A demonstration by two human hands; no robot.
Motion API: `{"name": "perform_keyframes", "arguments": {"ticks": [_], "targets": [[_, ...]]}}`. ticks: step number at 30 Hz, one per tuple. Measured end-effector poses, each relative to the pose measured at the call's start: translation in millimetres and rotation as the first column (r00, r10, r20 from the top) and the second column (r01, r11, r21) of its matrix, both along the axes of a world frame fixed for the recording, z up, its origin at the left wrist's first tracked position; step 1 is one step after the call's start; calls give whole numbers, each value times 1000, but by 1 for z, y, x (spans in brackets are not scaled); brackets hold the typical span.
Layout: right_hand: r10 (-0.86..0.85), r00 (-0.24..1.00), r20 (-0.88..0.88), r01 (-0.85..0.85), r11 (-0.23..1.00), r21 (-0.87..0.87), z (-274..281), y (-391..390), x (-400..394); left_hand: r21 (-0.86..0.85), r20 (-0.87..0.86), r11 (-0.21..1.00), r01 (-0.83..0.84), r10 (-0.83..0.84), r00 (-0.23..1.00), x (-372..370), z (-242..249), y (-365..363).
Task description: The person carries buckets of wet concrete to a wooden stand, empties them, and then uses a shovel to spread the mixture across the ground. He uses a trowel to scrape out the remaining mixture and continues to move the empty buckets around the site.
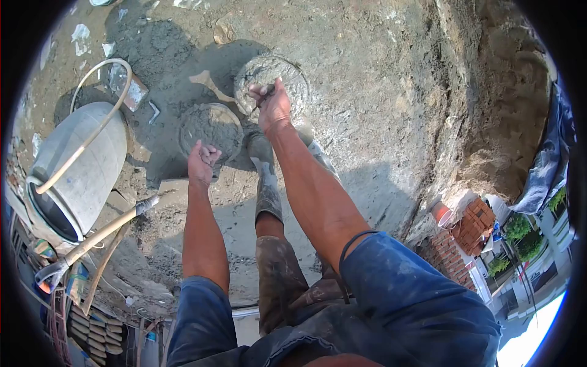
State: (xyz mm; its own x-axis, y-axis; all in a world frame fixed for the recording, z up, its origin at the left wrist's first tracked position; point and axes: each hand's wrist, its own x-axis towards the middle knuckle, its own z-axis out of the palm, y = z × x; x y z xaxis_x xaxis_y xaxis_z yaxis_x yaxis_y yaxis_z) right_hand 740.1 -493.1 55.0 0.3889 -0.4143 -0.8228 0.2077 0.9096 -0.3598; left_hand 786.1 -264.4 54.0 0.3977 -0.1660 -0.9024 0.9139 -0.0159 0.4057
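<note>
Two round buckets full of wet grey mortar are in front of my boots. The left bucket (pixel 211 131) is under my left hand (pixel 203 161), whose fingers are curled closed at its near side; what they grip is hidden. Over the right bucket (pixel 269 70), my right hand (pixel 273 107) is closed around a dark piece that looks like the bucket's handle. Both arms reach straight down. A mortar-smeared boot (pixel 265 168) stands between the buckets.
A large grey drum (pixel 92 162) with a pale hose looped over it lies at left. Nearby is a long wooden-handled tool (pixel 110 226). Rubble and a broken block (pixel 136 93) dot the muddy ground. An earth bank (pixel 501 110) rises at right, with stacked bricks (pixel 474 226) beyond.
</note>
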Motion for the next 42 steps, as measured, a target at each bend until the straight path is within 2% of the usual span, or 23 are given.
{"name": "perform_keyframes", "arguments": {"ticks": [2,4,7,8,9,13,16,19,22,26,27,29,31,32,34,35,36,37,38,39,40,41,42], "targets": [[9,997,-83,-11,1000,-20,-19,-9,15,-57,0,994,96,-97,995,2,4,-10],[-79,983,-167,87,995,39,-5,-15,12,-2,-31,973,230,-229,973,1,14,-14],[-131,990,-57,139,976,166,-8,-31,-78,22,-49,993,118,-117,992,2,18,18],[-113,986,-120,135,973,190,6,-40,-83,-13,-41,995,102,-103,994,-1,15,24],[-79,972,-220,101,990,93,25,-49,-85,-11,-50,996,90,-90,995,-5,21,25],[-98,967,-237,129,984,122,85,-56,-164,-25,-77,998,66,-68,995,-24,55,38],[-126,945,-301,133,991,1,119,-59,-224,-40,-56,995,88,-90,994,-20,71,63],[-202,894,-399,205,978,-36,151,-62,-281,-34,-107,997,65,-68,992,-29,129,74],[-283,805,-521,277,957,-90,185,-67,-332,-21,-147,998,62,-64,987,-35,191,80],[-234,527,-817,260,960,-106,212,-83,-408,127,-192,990,58,-33,981,-48,257,69],[-179,487,-855,147,982,-122,152,-82,-465,126,-173,989,73,-50,984,-49,263,69],[-72,376,-924,-122,984,-126,134,-84,-515,114,-119,992,61,-47,992,-52,257,69],[-4,201,-980,-409,908,-87,212,-89,-504,106,-95,993,54,-44,995,-50,274,57],[-5,209,-978,-403,910,-91,216,-88,-511,102,-96,994,36,-26,995,-51,282,51],[-99,138,-986,-631,758,-164,224,-90,-529,96,-89,995,-25,34,995,-50,292,38],[-100,139,-985,-633,756,-167,223,-98,-530,89,-88,994,-63,71,994,-47,291,31],[-104,290,-951,-204,965,-168,220,-107,-529,83,-83,991,-105,112,990,-45,292,23],[-174,415,-893,263,963,-65,222,-119,-520,77,-79,986,-146,152,985,-41,293,14],[-174,418,-892,261,963,-66,248,-125,-504,66,-77,980,-185,190,979,-35,292,5],[7,385,-923,-140,989,-50,299,-128,-477,56,-73,974,-221,224,972,-29,289,-4],[162,280,-946,-517,856,-6,326,-133,-457,46,-63,965,-257,260,964,-22,286,-13],[168,278,-946,-518,856,-1,324,-142,-445,40,-66,957,-289,291,954,-14,282,-23],[164,167,-972,-602,798,32,316,-152,-433,37,-70,948,-316,318,945,-6,278,-33]]}}
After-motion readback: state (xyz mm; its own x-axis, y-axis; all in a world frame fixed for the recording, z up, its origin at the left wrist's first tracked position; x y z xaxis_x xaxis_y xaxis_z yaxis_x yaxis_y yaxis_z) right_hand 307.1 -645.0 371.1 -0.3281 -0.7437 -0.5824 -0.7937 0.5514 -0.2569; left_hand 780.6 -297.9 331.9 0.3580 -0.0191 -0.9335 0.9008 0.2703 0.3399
